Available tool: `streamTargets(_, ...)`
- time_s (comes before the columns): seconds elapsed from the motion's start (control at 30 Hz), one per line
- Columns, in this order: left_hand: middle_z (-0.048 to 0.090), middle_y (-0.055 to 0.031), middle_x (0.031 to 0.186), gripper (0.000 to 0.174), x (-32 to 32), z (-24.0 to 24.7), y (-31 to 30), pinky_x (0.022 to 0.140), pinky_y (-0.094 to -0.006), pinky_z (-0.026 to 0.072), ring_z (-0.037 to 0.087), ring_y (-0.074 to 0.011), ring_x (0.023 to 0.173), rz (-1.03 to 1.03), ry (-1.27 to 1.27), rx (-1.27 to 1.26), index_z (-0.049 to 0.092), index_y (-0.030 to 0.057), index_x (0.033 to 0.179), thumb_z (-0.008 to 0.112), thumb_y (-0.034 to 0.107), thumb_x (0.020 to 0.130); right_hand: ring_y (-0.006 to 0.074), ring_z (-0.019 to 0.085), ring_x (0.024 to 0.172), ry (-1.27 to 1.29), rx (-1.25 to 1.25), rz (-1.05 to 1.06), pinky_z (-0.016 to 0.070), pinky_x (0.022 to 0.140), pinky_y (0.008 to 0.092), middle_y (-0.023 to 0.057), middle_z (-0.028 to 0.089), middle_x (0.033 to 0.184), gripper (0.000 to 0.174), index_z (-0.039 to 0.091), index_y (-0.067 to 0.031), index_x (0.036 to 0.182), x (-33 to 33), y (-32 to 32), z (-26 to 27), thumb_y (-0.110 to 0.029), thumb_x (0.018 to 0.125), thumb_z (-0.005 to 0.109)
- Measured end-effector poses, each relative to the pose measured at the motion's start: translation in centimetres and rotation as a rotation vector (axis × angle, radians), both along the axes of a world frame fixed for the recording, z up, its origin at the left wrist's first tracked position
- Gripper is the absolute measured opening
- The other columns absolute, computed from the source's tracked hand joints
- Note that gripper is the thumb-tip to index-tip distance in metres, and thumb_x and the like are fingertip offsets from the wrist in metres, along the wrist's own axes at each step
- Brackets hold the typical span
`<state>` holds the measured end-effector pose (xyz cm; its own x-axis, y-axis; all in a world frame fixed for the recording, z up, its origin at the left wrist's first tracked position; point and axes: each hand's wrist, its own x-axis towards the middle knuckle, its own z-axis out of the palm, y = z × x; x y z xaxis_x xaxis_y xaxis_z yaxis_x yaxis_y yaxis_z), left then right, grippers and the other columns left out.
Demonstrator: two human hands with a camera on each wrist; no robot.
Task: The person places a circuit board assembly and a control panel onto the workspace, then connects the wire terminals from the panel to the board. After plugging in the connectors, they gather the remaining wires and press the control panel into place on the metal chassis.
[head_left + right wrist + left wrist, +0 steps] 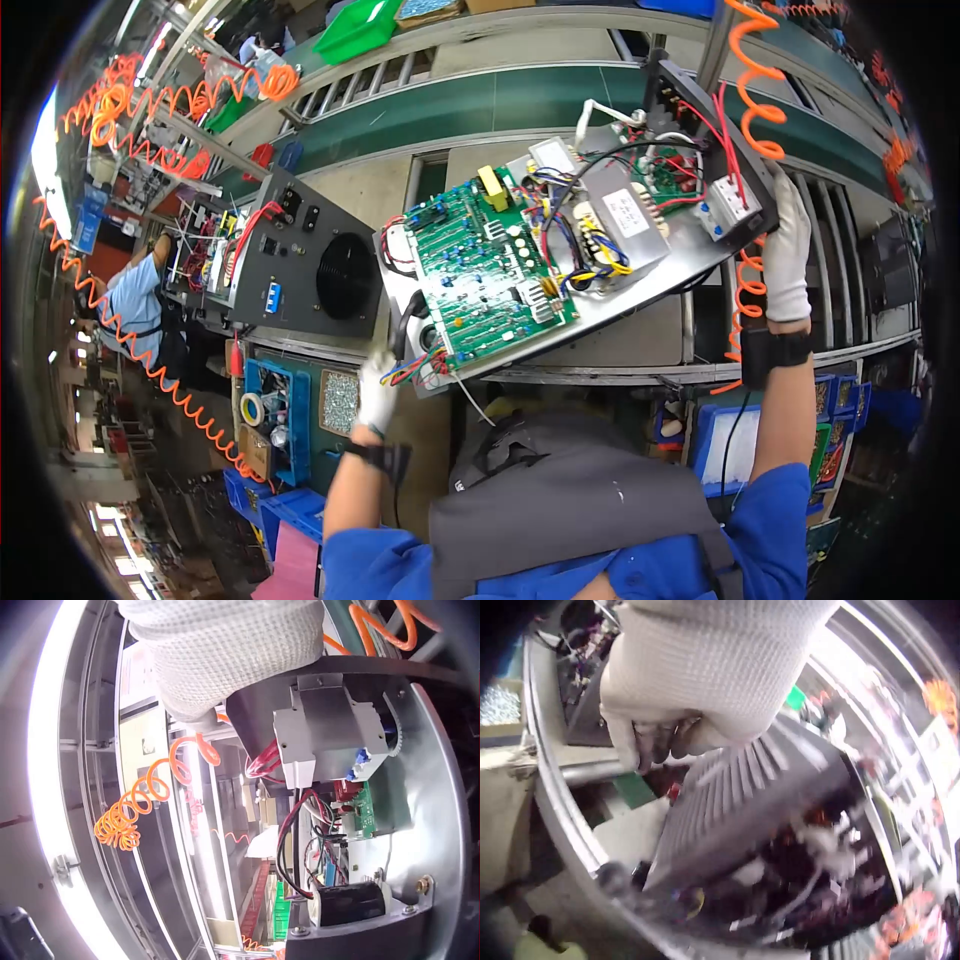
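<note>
An open electrical machine chassis lies at a slant before me, with a green circuit board, coils and bundled wires on its metal base. On its right side, my gloved right hand grips the edge of the dark end panel; the fingers are partly hidden in the right wrist view. Beside the lower left corner and its loose coloured wires is my gloved left hand. Its fingers hang loosely bent in the left wrist view, with nothing visible in them; the view is blurred.
A second dark machine with a round fan grille stands close on the left. Orange coiled hoses hang at both sides. Beyond runs a green conveyor belt. A blue bin and a tray of small metal parts sit at lower left.
</note>
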<state>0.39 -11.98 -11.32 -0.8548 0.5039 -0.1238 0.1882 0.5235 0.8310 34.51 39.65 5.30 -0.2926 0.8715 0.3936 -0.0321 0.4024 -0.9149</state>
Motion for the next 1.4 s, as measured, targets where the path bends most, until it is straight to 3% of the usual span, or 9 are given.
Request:
streamTargets(0.2, 0.061, -0.0065, 0.125, 0.063, -10.5, 7.7, 13.0, 0.099, -0.0290, 0.0433, 0.057, -0.0152, 0.113, -0.145, -0.505, 0.454, 0.049, 0.0011, 0.137, 0.037, 0.053, 0.102, 0.0228, 0.048, 0.125, -0.016, -0.133, -0.247, 0.0348, 0.108, 0.0333, 0.0170, 0.050, 0.137, 0.046, 0.046, 0.0035, 0.138, -1.9, -3.5, -0.8, -0.025, 0.102, 0.048)
streamTargets(0.27, 0.065, -0.0095, 0.115, 0.055, -12.1, 6.7, 16.0, 0.096, -0.0313, 0.0459, 0.059, -0.0176, 0.105, -0.015, -0.542, 0.542, 0.062, 0.0010, 0.120, 0.034, 0.046, 0.105, 0.0242, 0.046, 0.128, 0.054, -0.268, -0.300, 0.0335, 0.109, 0.0342, 0.0179, 0.047, 0.138, 0.049, 0.043, 0.0033, 0.141, -3.5, -4.3, 0.2, -0.025, 0.101, 0.049)
streamTargets(0.37, 0.066, -0.0134, 0.106, 0.059, -14.4, 4.7, 15.0, 0.091, -0.0334, 0.0462, 0.060, -0.0200, 0.099, -0.138, -0.243, 0.343, 0.064, -0.0047, 0.106, 0.032, 0.045, 0.105, 0.0280, 0.045, 0.131, -0.389, 0.382, -0.385, 0.0335, 0.111, 0.0357, 0.0204, 0.045, 0.140, 0.048, 0.040, 0.0017, 0.144, -1.7, -1.5, -4.2, 0.001, 0.096, 0.040)
streamTargets(0.5, 0.065, -0.0098, 0.110, 0.063, -13.2, 6.8, 12.2, 0.091, -0.0293, 0.0466, 0.058, -0.0145, 0.100, -0.124, -0.274, 0.279, 0.059, -0.0036, 0.115, 0.035, 0.053, 0.103, 0.0288, 0.046, 0.130, -0.466, 0.427, -0.419, 0.0346, 0.111, 0.0359, 0.0196, 0.047, 0.136, 0.051, 0.040, 0.0025, 0.143, -6.0, -0.7, -3.3, 0.007, 0.092, 0.038)
streamTargets(0.67, 0.063, -0.0101, 0.114, 0.063, -11.3, 7.1, 10.5, 0.096, -0.0298, 0.0441, 0.056, -0.0150, 0.105, 0.087, -0.180, 0.398, 0.057, -0.0038, 0.120, 0.035, 0.053, 0.103, 0.0204, 0.047, 0.127, 0.374, -0.308, -0.052, 0.0393, 0.106, 0.0357, 0.0151, 0.054, 0.128, 0.050, 0.045, 0.0033, 0.134, -15.1, 1.8, -1.0, -0.035, 0.101, 0.050)
streamTargets(0.97, 0.058, -0.0128, 0.111, 0.049, 4.1, 4.3, 8.6, 0.093, -0.0337, 0.0416, 0.051, -0.0202, 0.101, 0.281, -0.036, 0.372, 0.054, -0.0054, 0.110, 0.030, 0.037, 0.107, 0.0267, 0.026, 0.143, -0.405, 0.069, 0.267, 0.0196, 0.116, 0.0358, 0.0204, 0.032, 0.153, 0.092, 0.026, 0.0038, 0.150, -26.4, 13.6, -1.3, -0.068, 0.094, 0.038)
streamTargets(1.13, 0.051, -0.0051, 0.081, 0.039, 8.8, 1.6, 10.2, 0.071, -0.0348, 0.0438, 0.046, -0.0181, 0.076, 0.250, -0.038, 0.150, 0.053, 0.0010, 0.091, 0.035, 0.032, 0.106, 0.0246, 0.019, 0.145, -0.202, -0.377, 0.529, 0.0214, 0.115, 0.0375, 0.0136, 0.024, 0.158, 0.091, 0.028, -0.0060, 0.152, -27.1, 15.7, -3.6, -0.069, 0.089, 0.049)
streamTargets(1.37, 0.060, -0.0228, 0.108, 0.032, 8.7, 3.5, 8.3, 0.093, -0.0434, 0.0461, 0.059, -0.0375, 0.101, 0.250, 0.019, 0.056, 0.054, -0.0010, 0.121, 0.049, 0.021, 0.098, 0.0262, 0.028, 0.141, -0.671, 0.453, 0.661, 0.0242, 0.115, 0.0377, 0.0155, 0.032, 0.152, 0.072, 0.031, -0.0025, 0.148, -26.3, 9.6, 4.3, -0.044, 0.090, 0.046)
streamTargets(1.4, 0.061, -0.0224, 0.112, 0.036, 9.3, 0.2, 6.8, 0.094, -0.0430, 0.0459, 0.060, -0.0368, 0.105, 0.268, 0.410, 0.076, 0.053, -0.0005, 0.123, 0.049, 0.026, 0.099, 0.0264, 0.029, 0.140, -0.695, 0.545, 0.700, 0.0246, 0.114, 0.0377, 0.0157, 0.033, 0.151, 0.070, 0.032, -0.0020, 0.147, -26.3, 5.3, 7.2, -0.040, 0.090, 0.046)
